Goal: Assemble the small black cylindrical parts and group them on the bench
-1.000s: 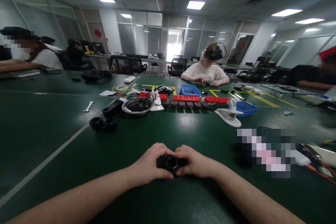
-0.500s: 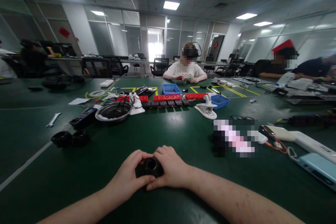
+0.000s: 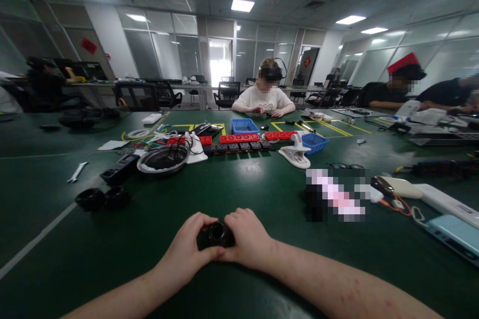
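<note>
A black round part with a hole in its near end lies between my hands, low over the front of the green table. My left hand grips it from the left, thumb below and fingers above. Around its right side wraps my right hand, whose fingertips are partly hidden. The part's far side is covered by my fingers, and its exact kind does not show. To the left on the table sit two black round pieces, side by side.
An open-end wrench, a black boxy device and a metal bowl are at left. Red socket strips, blue bins and a white clip stand line the middle. A light-blue case lies right. A person sits opposite.
My right thumb has shifted slightly on the black part, and both hands stay around it. The view has moved a little.
</note>
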A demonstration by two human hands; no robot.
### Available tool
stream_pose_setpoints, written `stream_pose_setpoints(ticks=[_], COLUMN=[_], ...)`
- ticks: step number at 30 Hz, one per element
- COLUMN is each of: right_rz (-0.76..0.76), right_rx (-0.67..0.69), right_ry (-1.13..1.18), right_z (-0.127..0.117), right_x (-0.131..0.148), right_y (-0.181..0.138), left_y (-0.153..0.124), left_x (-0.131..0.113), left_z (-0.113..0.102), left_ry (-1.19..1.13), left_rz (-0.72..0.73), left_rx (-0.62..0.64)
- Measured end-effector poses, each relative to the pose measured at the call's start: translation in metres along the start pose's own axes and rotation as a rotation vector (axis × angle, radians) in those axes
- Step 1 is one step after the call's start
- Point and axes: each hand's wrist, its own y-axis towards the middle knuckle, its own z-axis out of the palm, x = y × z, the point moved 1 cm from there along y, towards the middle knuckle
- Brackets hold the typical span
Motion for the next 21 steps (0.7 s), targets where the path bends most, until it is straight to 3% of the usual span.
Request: stream_pose_setpoints(ticks=[4, 11, 16, 21], right_rz=[-0.020, -0.209, -0.301, -0.217], right_rx=[-0.066, 0.148, 0.211, 0.179], right_ry=[0.000, 0.329, 0.409, 0.336], right_z=[0.000, -0.015, -0.016, -0.010], right_x=[0.003, -0.019, -0.030, -0.023], right_y=[-0.002, 0.002, 0.009, 0.011], left_y=[0.001, -0.001, 0.001, 0.003], left_x=[0.000, 0.004, 0.004, 0.001], left_z=[-0.001, -0.006, -0.011, -0.008], left_ry=[0.014, -0.013, -0.044, -0.056], left_rz=[0.022, 0.181, 0.152, 0.107], left_rx=[-0.006, 0.069, 0.140, 0.127])
